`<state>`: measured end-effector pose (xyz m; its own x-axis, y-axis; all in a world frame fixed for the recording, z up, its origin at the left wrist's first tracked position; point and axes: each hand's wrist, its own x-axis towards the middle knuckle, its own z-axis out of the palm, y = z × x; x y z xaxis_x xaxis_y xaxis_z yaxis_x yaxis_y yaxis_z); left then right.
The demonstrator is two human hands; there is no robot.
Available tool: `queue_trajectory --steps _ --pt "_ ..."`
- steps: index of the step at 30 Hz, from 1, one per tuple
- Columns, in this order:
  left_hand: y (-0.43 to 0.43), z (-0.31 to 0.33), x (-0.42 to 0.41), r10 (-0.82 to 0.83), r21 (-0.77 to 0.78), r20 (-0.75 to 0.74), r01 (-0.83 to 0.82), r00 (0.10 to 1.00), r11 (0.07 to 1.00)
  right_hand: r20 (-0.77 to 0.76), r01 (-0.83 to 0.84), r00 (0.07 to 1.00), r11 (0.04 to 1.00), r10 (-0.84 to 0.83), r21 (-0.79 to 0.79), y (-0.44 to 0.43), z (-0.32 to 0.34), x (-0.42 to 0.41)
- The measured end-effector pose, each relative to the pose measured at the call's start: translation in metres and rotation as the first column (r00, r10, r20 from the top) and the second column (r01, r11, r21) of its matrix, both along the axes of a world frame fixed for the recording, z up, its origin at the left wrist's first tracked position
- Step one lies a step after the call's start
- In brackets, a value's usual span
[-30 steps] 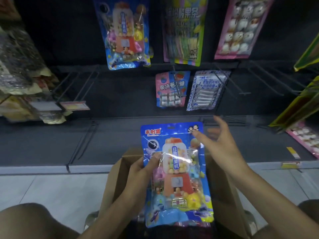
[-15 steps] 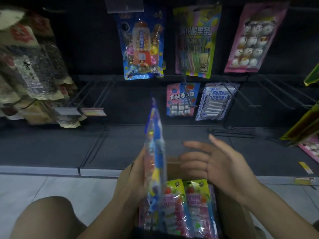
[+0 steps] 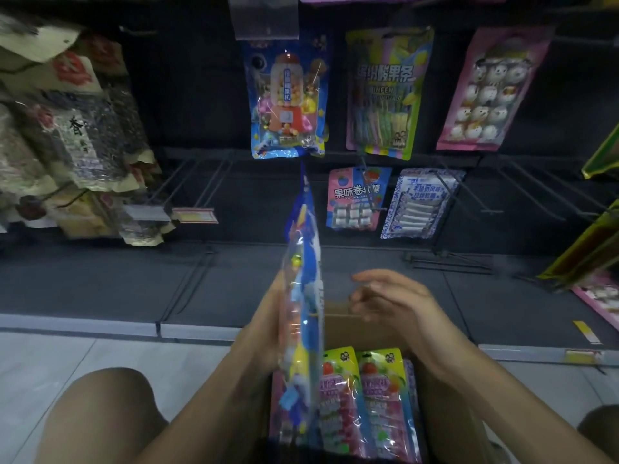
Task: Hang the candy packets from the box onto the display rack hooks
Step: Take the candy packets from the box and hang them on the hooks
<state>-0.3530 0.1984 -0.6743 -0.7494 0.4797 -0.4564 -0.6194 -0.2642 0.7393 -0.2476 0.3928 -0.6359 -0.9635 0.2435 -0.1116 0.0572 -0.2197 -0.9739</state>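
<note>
My left hand [image 3: 264, 333] grips a blue candy packet [image 3: 303, 296], turned edge-on and upright above the cardboard box [image 3: 361, 326]. Its top points toward an identical blue packet [image 3: 287, 100] hanging on the rack. To the right of the held packet hovers my right hand [image 3: 395, 304], fingers relaxed and holding nothing. Inside the box lie green-and-pink candy packets [image 3: 365, 400]. Bare wire hooks [image 3: 201, 182] stick out of the dark rack at the left of centre.
Green, pink and white-blue packets [image 3: 385, 92] hang on the right of the rack. Dark snack bags [image 3: 77, 135] crowd the left. More bare hooks [image 3: 536, 192] jut out at the right. My knee [image 3: 100, 416] is low on the left, over the tiled floor.
The packet turned from facing me to edge-on and rose toward the rack. My right hand let go of its top corner and now hovers beside it. The view tilted up.
</note>
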Motion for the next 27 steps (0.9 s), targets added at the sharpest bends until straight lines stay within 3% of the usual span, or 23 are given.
queue_trajectory --steps 3,6,8,11,15,21,24,27 --pt "0.002 0.012 -0.001 -0.009 0.102 -0.011 0.01 1.0 0.995 0.031 -0.041 0.999 0.997 0.043 -0.063 -0.007 0.008 -0.009" --pt "-0.005 0.011 -0.006 0.223 -0.034 -0.174 -0.232 0.959 0.972 0.012 -0.132 0.991 0.978 0.135 -0.164 -0.018 0.017 -0.015" --pt "-0.008 0.015 -0.005 0.286 -0.09 -0.31 -0.328 0.907 0.94 -0.005 -0.117 0.993 0.993 0.117 -0.028 -0.026 0.02 -0.018" --pt "-0.014 0.027 -0.003 0.32 -0.047 -0.433 -0.375 0.843 0.926 -0.004 -0.005 1.0 0.989 0.005 0.147 -0.033 0.023 -0.023" --pt "-0.021 0.035 -0.007 0.304 -0.025 -0.525 -0.371 0.795 0.928 -0.042 0.067 0.997 0.969 -0.059 0.238 -0.04 0.031 -0.039" --pt "-0.036 0.071 -0.043 0.218 -0.045 -0.725 -0.361 0.653 0.932 -0.082 0.142 0.989 0.954 -0.125 0.265 -0.039 0.051 -0.059" --pt "-0.041 0.094 -0.074 0.152 -0.097 -0.855 -0.44 0.496 0.892 -0.126 0.199 0.977 0.944 -0.171 0.263 -0.035 0.062 -0.069" --pt "-0.04 0.131 -0.101 -0.068 -0.14 -0.988 -0.651 0.136 0.746 -0.159 0.234 0.968 0.935 -0.197 0.265 -0.028 0.072 -0.083"
